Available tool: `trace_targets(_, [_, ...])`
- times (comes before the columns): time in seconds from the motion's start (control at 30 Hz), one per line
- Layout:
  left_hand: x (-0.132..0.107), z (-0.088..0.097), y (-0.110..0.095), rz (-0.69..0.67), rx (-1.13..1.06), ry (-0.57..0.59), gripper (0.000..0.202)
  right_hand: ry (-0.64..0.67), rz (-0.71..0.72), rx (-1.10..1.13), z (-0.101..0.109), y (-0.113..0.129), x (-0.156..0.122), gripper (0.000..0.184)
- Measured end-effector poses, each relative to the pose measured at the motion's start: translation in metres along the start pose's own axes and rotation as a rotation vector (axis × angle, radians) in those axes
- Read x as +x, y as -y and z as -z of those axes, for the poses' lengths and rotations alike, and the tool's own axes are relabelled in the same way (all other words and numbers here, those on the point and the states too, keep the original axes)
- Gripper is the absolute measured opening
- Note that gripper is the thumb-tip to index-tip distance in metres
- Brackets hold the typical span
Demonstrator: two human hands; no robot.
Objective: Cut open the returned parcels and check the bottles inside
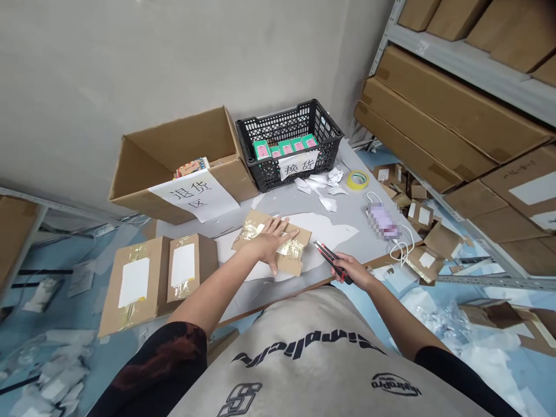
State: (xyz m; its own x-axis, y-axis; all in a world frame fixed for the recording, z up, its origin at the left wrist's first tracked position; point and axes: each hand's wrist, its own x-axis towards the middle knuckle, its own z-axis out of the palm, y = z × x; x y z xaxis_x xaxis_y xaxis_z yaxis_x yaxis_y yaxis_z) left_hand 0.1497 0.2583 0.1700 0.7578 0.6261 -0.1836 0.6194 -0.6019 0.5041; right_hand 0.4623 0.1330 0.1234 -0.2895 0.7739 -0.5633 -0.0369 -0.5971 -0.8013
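My left hand [273, 242] lies spread on a small cardboard box [292, 265] that is wrapped in clear tape and set on the grey table. Part of the box's top is hidden under the palm and fingers. Just right of the box, my right hand [348, 268] grips a black and red utility knife [329, 258]. Its tip points up and left toward the box, apart from it. Beside my left forearm stand two taped cartons, a larger carton [135, 282] and a smaller carton [184, 271], each with a white label.
Behind stand an open cardboard box [174, 197] with a paper sign and a black crate [304, 166] holding small green and pink boxes. Paper scraps [328, 202], a yellow tape roll [357, 179] and a phone [382, 220] with a white cable lie right. Shelves of cartons [438, 116] flank the table.
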Motion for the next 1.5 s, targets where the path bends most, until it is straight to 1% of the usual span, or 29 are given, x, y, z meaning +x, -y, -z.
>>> trace_targets(0.07, [0.002,0.002,-0.001,-0.041,0.015,0.018,0.121,0.017,0.006,0.0,-0.006,0.001,-0.005,0.03])
trace_targets(0.17, [0.005,0.004,-0.006,-0.063,0.046,0.059,0.126,0.013,0.036,0.014,-0.014,-0.001,-0.006,0.027])
trace_targets(0.27, [0.003,0.006,-0.013,-0.059,0.086,0.092,0.13,0.01,0.051,0.039,-0.019,-0.004,-0.006,0.031])
trace_targets(0.37, [0.0,0.008,-0.016,-0.043,0.107,0.098,0.129,0.021,0.065,0.065,-0.023,-0.006,-0.004,0.037])
trace_targets(0.47, [-0.002,0.01,-0.017,-0.043,0.121,0.095,0.126,0.042,0.076,0.083,-0.023,-0.007,-0.001,0.04])
trace_targets(0.6, [-0.001,0.009,-0.016,-0.044,0.168,0.121,0.13,0.084,0.082,0.081,-0.022,-0.004,0.003,0.04])
trace_targets(0.73, [0.002,0.011,-0.015,-0.013,0.119,0.134,0.124,0.107,0.074,0.053,-0.02,0.002,0.004,0.039])
trace_targets(0.8, [-0.003,0.01,-0.015,0.001,0.092,0.126,0.12,0.114,0.066,0.036,-0.017,0.004,0.002,0.038])
trace_targets(0.87, [-0.016,0.005,-0.017,0.042,0.095,0.075,0.115,0.118,0.057,0.003,-0.011,0.005,-0.002,0.037])
trace_targets(0.9, [-0.026,0.0,-0.019,0.078,0.102,0.027,0.11,0.105,0.055,-0.022,-0.008,0.006,-0.005,0.036])
trace_targets(1.0, [-0.058,-0.024,-0.027,0.21,0.112,-0.167,0.094,0.008,0.082,-0.124,0.0,0.014,-0.013,0.034])
trace_targets(1.07, [-0.073,-0.042,-0.034,0.28,0.104,-0.264,0.087,-0.027,0.146,-0.236,-0.002,0.028,-0.013,0.035])
trace_targets(1.1, [-0.077,-0.051,-0.038,0.31,0.102,-0.3,0.084,-0.021,0.192,-0.318,-0.007,0.038,-0.01,0.037])
trace_targets(1.17, [-0.078,-0.065,-0.044,0.354,0.101,-0.356,0.08,0.012,0.307,-0.515,-0.023,0.06,0.003,0.041])
trace_targets(1.27, [-0.07,-0.079,-0.053,0.384,0.085,-0.433,0.076,0.049,0.491,-0.762,-0.056,0.093,0.035,0.045])
trace_targets(1.3, [-0.067,-0.082,-0.055,0.389,0.069,-0.461,0.074,0.062,0.532,-0.832,-0.067,0.101,0.047,0.045])
trace_targets(1.4, [-0.066,-0.088,-0.059,0.379,-0.022,-0.539,0.068,0.107,0.576,-1.053,-0.092,0.116,0.079,0.045])
trace_targets(1.47, [-0.072,-0.09,-0.057,0.388,-0.082,-0.603,0.059,0.144,0.583,-1.175,-0.103,0.12,0.094,0.046])
trace_targets(1.5, [-0.076,-0.089,-0.054,0.416,-0.103,-0.656,0.055,0.16,0.589,-1.217,-0.106,0.121,0.099,0.047])
